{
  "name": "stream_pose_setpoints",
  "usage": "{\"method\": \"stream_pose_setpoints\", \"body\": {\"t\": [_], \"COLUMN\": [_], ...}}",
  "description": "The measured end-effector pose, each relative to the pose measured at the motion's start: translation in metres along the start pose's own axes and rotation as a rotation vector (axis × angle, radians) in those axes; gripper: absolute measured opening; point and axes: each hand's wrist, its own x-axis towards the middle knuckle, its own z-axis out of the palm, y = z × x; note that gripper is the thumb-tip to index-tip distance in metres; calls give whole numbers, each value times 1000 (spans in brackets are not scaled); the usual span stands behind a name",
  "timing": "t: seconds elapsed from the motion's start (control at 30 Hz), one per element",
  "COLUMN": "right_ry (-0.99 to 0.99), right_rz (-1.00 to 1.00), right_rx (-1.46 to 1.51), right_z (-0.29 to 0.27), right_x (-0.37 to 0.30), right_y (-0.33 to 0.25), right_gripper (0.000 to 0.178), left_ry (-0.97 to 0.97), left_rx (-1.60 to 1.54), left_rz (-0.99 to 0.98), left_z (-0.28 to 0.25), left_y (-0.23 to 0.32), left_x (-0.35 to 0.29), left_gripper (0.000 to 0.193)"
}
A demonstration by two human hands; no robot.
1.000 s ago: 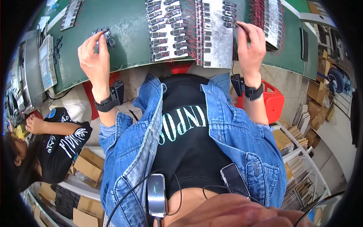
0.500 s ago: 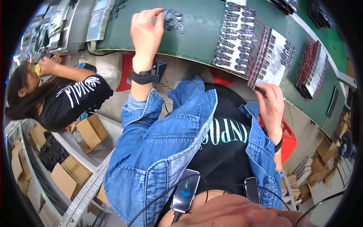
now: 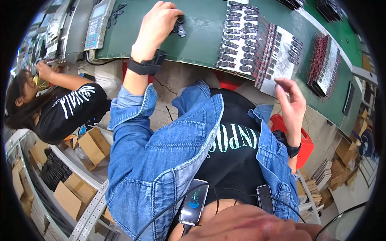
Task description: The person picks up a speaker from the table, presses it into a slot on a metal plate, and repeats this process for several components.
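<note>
My left hand [image 3: 159, 24] reaches over the green bench, its fingers bent together onto a small pile of black plastic parts [image 3: 181, 30]; the fingertips touch a part and partly hide the pile. My right hand [image 3: 292, 99] is raised by the bench's front edge, thumb and forefinger curled close together. Whatever is between those fingertips is too small to make out. Just beyond it lies a white board [image 3: 284, 57] with a row of black parts and red wires. Left of that, another white board [image 3: 239, 38] carries rows of small black modules.
A stack of boards with red wires [image 3: 321, 66] stands farther right on the green bench [image 3: 201, 50]. A grey keypad device [image 3: 96, 30] lies at left. A co-worker [image 3: 76, 100] sits at left, near cardboard boxes [image 3: 94, 146]. A red stool [image 3: 303, 146] is beside my right arm.
My left hand has closed down over the pile, covering more of it. My right hand has drawn slightly away from the wired board's front end. The whole view has shifted a little.
</note>
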Motion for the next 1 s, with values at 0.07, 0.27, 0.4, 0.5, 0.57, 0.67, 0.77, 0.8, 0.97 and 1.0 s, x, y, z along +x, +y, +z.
{"method": "stream_pose_setpoints", "body": {"t": [0.07,0.27,0.4,0.5,0.57,0.67,0.77,0.8,0.97,1.0], "right_ry": [37,232,96,68,77,84,143,142,93,88], "right_rz": [81,51,87,36,35,23,-37,-35,-25,-13], "right_rx": [256,359,662,859,825,765,748,748,674,702], "right_z": [0,6,14,34,41,50,53,54,55,54], "right_x": [5,25,36,47,52,56,57,57,57,56], "right_y": [-3,-9,-25,-34,-29,-18,-10,-7,-1,-3], "right_gripper": [21,17,17,17,18,18,17,17,16,16], "left_ry": [109,255,64,-21,-63,-136,-87,-88,-89,-88], "left_rx": [-35,-1213,-1598,-1844,-1890,-1969,-1877,-1877,-1819,-1808], "left_rz": [12,-274,-294,-375,-377,-382,-363,-365,-351,-356], "left_z": [-3,27,31,39,40,43,44,44,46,48], "left_y": [1,68,118,141,152,156,157,157,154,154], "left_x": [-8,-14,-18,-20,-22,-23,-25,-25,-29,-29], "left_gripper": [16,14,20,25,25,26,26,26,25,25]}}
